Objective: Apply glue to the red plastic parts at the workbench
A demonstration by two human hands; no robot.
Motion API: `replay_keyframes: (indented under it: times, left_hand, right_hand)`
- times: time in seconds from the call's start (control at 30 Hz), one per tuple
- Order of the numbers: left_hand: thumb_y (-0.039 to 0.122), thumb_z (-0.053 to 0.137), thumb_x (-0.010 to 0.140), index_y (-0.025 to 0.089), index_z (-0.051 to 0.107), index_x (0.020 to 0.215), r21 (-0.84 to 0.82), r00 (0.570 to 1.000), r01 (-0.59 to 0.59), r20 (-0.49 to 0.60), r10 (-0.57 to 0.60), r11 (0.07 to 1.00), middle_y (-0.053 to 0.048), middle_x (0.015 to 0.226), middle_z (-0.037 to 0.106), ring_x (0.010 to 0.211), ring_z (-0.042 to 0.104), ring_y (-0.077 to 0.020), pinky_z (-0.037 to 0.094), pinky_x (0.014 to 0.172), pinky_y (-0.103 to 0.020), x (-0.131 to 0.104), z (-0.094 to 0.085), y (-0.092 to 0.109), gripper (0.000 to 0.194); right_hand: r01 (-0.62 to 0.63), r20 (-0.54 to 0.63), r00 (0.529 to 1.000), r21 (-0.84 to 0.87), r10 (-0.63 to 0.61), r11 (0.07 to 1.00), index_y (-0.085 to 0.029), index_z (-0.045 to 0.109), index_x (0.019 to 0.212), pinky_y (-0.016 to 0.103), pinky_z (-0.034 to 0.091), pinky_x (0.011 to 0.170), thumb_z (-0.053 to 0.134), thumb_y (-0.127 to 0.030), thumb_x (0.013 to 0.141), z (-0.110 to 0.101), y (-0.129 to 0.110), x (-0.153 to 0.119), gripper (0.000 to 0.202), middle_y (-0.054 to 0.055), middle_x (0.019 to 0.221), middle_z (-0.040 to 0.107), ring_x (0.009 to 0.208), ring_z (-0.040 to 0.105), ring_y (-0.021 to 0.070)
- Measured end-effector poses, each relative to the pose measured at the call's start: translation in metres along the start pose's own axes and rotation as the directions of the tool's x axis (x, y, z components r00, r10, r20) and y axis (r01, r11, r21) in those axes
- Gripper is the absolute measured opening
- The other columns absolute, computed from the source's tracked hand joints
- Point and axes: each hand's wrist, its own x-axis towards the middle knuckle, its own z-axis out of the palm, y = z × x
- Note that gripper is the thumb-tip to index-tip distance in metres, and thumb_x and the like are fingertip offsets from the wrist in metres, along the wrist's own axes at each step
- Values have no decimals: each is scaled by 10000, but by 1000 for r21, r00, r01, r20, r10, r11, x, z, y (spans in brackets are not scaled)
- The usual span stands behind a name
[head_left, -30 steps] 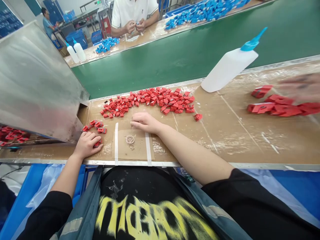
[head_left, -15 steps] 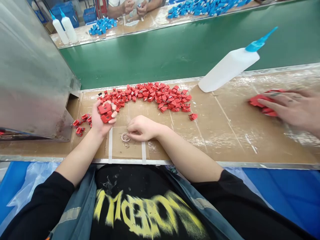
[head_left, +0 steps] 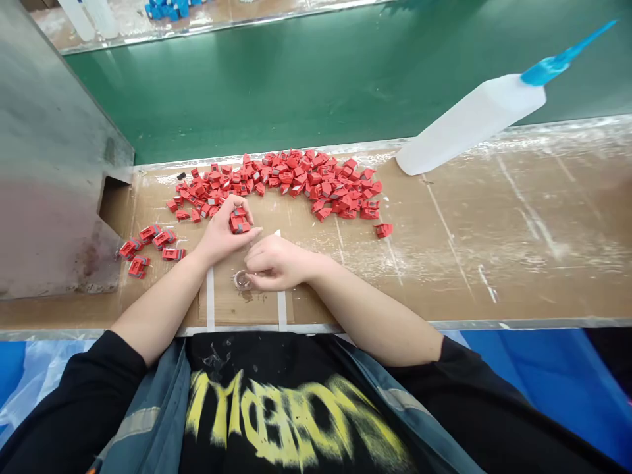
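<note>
Holding red pieces (head_left: pixel 239 224) in my left hand (head_left: pixel 221 232), right hand (head_left: pixel 274 263) curled, contents unclear, I judge the small cluster (head_left: pixel 164 238) done, the heap (head_left: pixel 323 187) remaining.

Red plastic pieces (head_left: pixel 239 224), small and blocky, sit in the curled left hand (head_left: pixel 220 236), the nearest one showing a notched face. Just below, a shallow, clear round dish (head_left: pixel 239 283) lies on a brown cardboard pad (head_left: pixel 254 312) between two white strips (head_left: pixel 210 301), its rim at the right hand's (head_left: pixel 277 262) fingertips, its contents too small to make out.
</note>
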Motion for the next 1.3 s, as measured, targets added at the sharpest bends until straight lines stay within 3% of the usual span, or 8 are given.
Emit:
replay_keyframes:
  times: [0.17,0.23,0.3,0.43,0.5,0.77,1.13,1.3]
  left_hand:
    - [292,798,803,214,562,1150,44,995,37,95,-41,998,-15,979,709,879,673,-172,524,863,-311,1,0,1,427]
    - [278,799,792,203,618,1107,79,991,36,125,-46,996,-24,1003,728,916,688,-181,525,870,-304,2,-1,0,372]
    - [297,808,785,197,655,1014,125,990,25,137,-42,992,-24,988,730,915,688,-184,525,857,-294,2,-2,0,293]
    - [368,837,769,198,665,968,193,990,9,136,-35,981,2,900,705,781,642,-154,506,746,-262,2,-1,-2,312]
    - [379,842,764,200,666,971,212,990,1,141,-32,977,13,876,694,747,620,-144,491,713,-253,1,0,-3,326]
    - [356,830,754,201,669,982,256,990,6,133,-41,967,13,871,703,764,630,-157,486,711,-258,2,0,-3,319]
    - [332,815,749,201,653,946,237,992,3,119,-32,972,23,832,681,726,611,-148,470,689,-258,1,1,-5,287]
    - [351,826,755,204,659,953,238,993,-3,119,-26,971,16,880,709,766,635,-156,482,728,-265,1,0,-4,297]
  right_hand:
    - [60,-170,984,83,-45,995,-231,251,617,313,320,600,488,-353,1016,-4,0,-1,480,-30,544,335,525,322,143]
    - [39,-284,959,112,-5,993,-238,252,605,317,317,579,450,-399,1033,-7,0,-2,498,-24,529,316,515,308,148]
    - [-16,-437,897,127,71,992,-242,267,604,320,302,558,431,-423,1044,-10,0,-3,503,-15,531,325,512,315,148]
    - [-178,-689,692,126,215,976,-226,299,626,311,278,559,476,-427,1044,-12,1,-2,496,-20,567,335,520,325,130]
    - [-239,-713,657,112,245,965,-218,315,634,309,273,571,495,-415,1041,-12,4,-1,486,-25,582,337,531,324,124]
    - [-346,-675,669,86,310,934,-213,297,628,308,256,575,486,-418,1030,-6,15,0,489,-31,594,323,553,319,123]
    - [-306,-636,718,79,285,949,-210,330,637,307,257,589,499,-364,1026,-7,13,0,451,-31,599,342,555,332,124]
    - [-357,-664,673,95,326,929,-213,280,618,308,234,574,500,-352,997,-6,16,-1,460,-35,579,304,544,304,122]
